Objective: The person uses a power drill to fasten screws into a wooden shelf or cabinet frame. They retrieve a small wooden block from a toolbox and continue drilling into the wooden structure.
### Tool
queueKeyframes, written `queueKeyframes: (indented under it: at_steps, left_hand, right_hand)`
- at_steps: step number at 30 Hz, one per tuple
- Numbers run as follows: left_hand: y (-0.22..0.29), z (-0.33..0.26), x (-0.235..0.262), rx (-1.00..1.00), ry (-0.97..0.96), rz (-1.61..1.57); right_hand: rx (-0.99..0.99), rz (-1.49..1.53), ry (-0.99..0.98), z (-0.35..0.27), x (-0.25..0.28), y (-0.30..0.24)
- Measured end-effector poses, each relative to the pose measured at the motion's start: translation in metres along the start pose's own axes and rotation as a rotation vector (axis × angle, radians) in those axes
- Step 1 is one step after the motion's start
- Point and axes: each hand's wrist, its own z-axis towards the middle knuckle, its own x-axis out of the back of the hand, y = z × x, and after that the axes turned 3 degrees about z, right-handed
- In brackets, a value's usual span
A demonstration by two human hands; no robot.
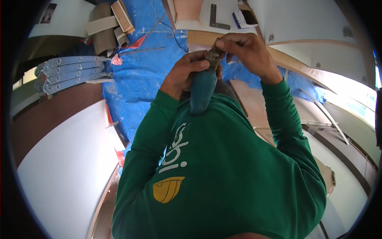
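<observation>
A teal handheld power tool [203, 88] with a worn metal head stands in front of my belly, its rear end against my green shirt and its head pointing away from me. My left hand [183, 73] is wrapped round the tool just below the metal head, thumb on top. At the tip of the head, my right hand [248, 51] is closed in a pinch, thumb and forefinger together. Whatever small part lies between those fingertips is too small to make out. The tool's underside is hidden.
Blue sheeting [137, 79] covers the floor ahead. A folded ladder [75, 71] lies at the left, beyond a large white panel [67, 159]. On a white surface ahead are a metal square [215, 20] and an open small box [244, 18]. White cabinets [310, 24] line the right.
</observation>
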Motion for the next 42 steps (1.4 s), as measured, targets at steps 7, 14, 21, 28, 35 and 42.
queueKeyframes:
  at_steps: [7,14,21,28,35,42]
  left_hand:
    - [0.009,0.012,-0.007,-0.079,0.046,0.332]
    - [0.014,0.023,-0.007,-0.08,-0.044,0.093]
    - [0.015,0.028,0.002,-0.042,-0.059,0.15]
    - [0.008,0.03,-0.012,-0.072,-0.059,0.243]
    - [-0.004,0.027,-0.01,0.046,-0.069,0.085]
    - [-0.016,0.017,0.007,0.023,0.037,0.099]
  right_hand:
    - [0.082,-0.031,0.083,0.005,0.007,0.008]
    - [0.14,0.145,0.057,0.01,0.012,0.021]
    - [0.174,0.073,0.241,0.007,0.008,0.025]
    - [0.973,0.021,0.218,-0.09,-0.042,-0.072]
    - [1.079,0.085,-0.266,-0.153,-0.015,-0.117]
    - [1.049,0.084,-0.284,-0.172,0.03,-0.116]
